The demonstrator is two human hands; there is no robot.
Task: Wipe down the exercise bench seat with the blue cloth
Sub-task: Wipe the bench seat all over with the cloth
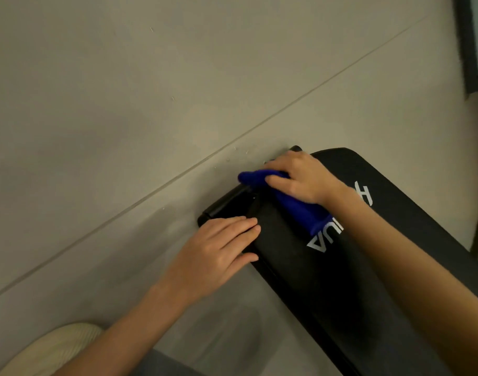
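The black padded exercise bench seat (327, 280) runs from the lower right toward the middle, with white lettering on its top. My right hand (300, 176) presses the blue cloth (300, 207) against the seat's far end, fingers closed over the bunched fabric. One end of the cloth sticks out past the fingers at the seat's edge; the other end lies under my wrist over the lettering. My left hand (218, 253) rests flat on the seat's near left corner, fingers together and extended, holding nothing.
A black bar of the bench frame (221, 204) juts out beyond the seat's end. Grey tiled floor (123, 104) surrounds the bench. A dark framed panel (474, 44) stands at the top right. A cream slipper (50, 348) is at the bottom left.
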